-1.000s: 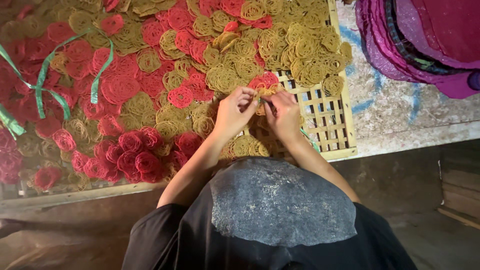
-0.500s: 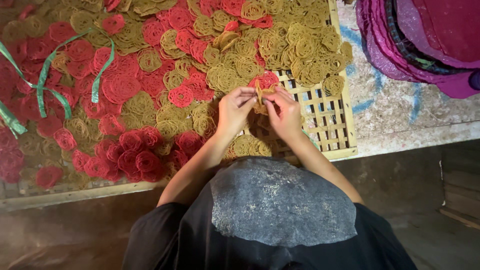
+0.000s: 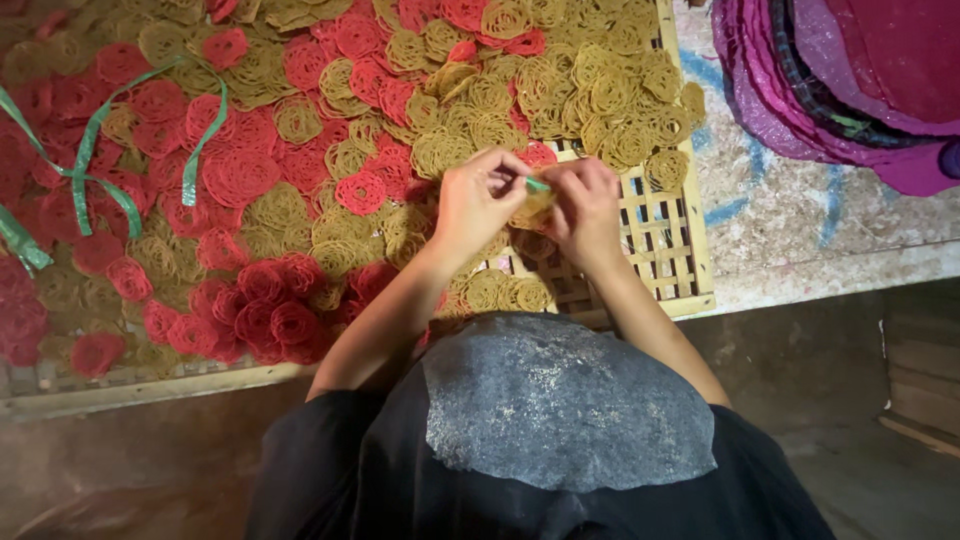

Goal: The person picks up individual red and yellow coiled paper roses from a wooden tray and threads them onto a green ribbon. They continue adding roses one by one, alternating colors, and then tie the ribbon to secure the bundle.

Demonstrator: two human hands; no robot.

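Observation:
My left hand (image 3: pixel 478 203) and my right hand (image 3: pixel 586 208) meet over the right part of a woven bamboo tray (image 3: pixel 668 250). Together they pinch a short green strip (image 3: pixel 537 184) against a small stack of yellow coiled noodle-like discs (image 3: pixel 532 210); much of the stack is hidden by my fingers. Yellow coiled discs (image 3: pixel 560 90) and red coiled discs (image 3: pixel 240 175) cover the tray around my hands. A cluster of red discs (image 3: pixel 270 315) lies near my left forearm.
Long green strips (image 3: pixel 100 160) lie across the discs at the left. A pile of purple and maroon fabric-like rounds (image 3: pixel 850 80) sits at the upper right on a speckled surface (image 3: pixel 790 220). A grey round sheet (image 3: pixel 560 405) rests on my dark lap.
The yellow stack has stayed between my hands. A green strip now shows between my fingertips, and my fingers have shifted slightly around the stack.

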